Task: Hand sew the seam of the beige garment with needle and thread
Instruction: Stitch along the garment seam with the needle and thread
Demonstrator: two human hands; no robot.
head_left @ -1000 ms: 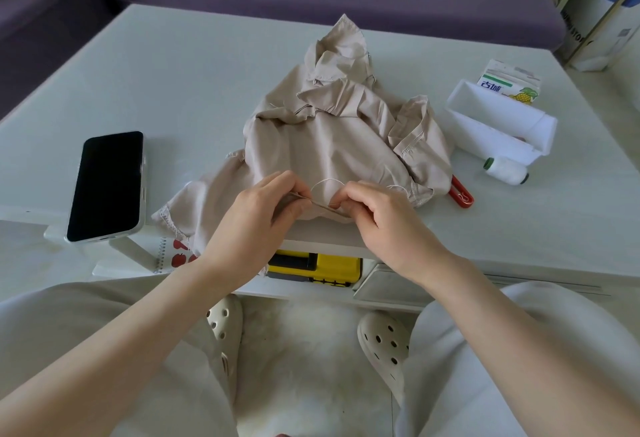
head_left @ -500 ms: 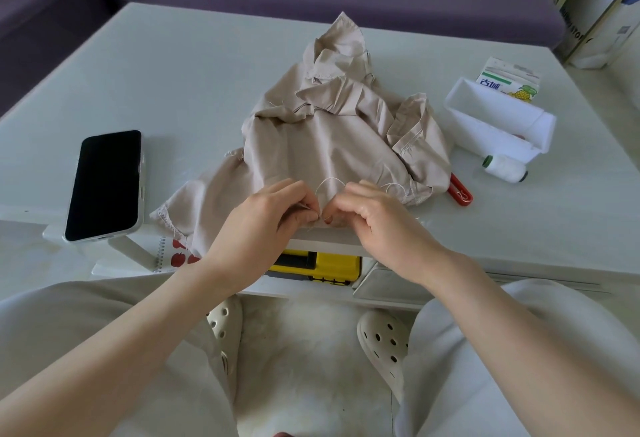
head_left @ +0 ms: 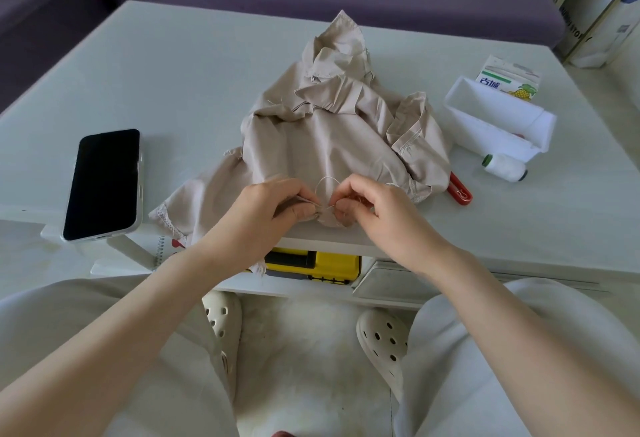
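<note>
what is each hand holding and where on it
Left hand pinches the beige garment at its folded near edge. Right hand pinches what looks like the needle beside that fold; which end cannot be told.

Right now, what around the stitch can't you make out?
All from the head view:
- Needle: only a thin glint. Its tip is hidden by the fingers of the left hand gripping the beige garment, and its eye by the pinching right hand.
- Stitches along the seam: too small to see.
- Red tool: partly under the garment.
- Yellow box: mostly hidden by the table edge.
</note>
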